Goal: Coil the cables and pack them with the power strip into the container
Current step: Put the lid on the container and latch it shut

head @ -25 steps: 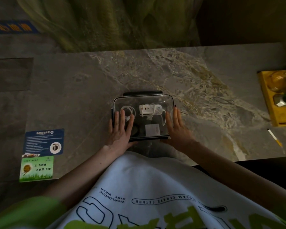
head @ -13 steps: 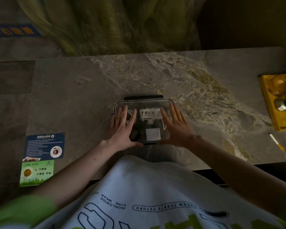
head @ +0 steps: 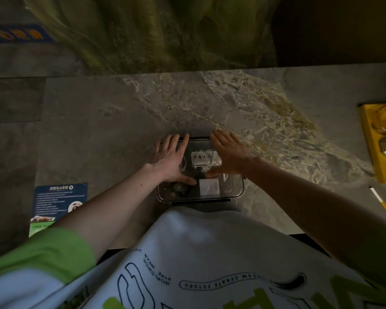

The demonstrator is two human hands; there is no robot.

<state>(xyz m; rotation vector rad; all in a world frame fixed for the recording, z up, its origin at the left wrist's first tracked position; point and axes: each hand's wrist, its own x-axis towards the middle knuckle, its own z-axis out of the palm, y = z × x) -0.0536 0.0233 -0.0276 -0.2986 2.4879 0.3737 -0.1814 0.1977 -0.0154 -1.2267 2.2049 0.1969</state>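
Container (head: pixel 232 192) under flat, splayed hands (head: pixel 168 159)

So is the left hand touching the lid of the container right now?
Touching. In the head view the left hand lies flat, fingers spread, on the clear lid of the container, thumb pressed on it, no gap showing.

A public-facing service counter (head: pixel 221 103) of polished marble, with printed notice cards (head: pixel 59 200) at its left edge and a yellow tray (head: pixel 370 139) at its right edge.
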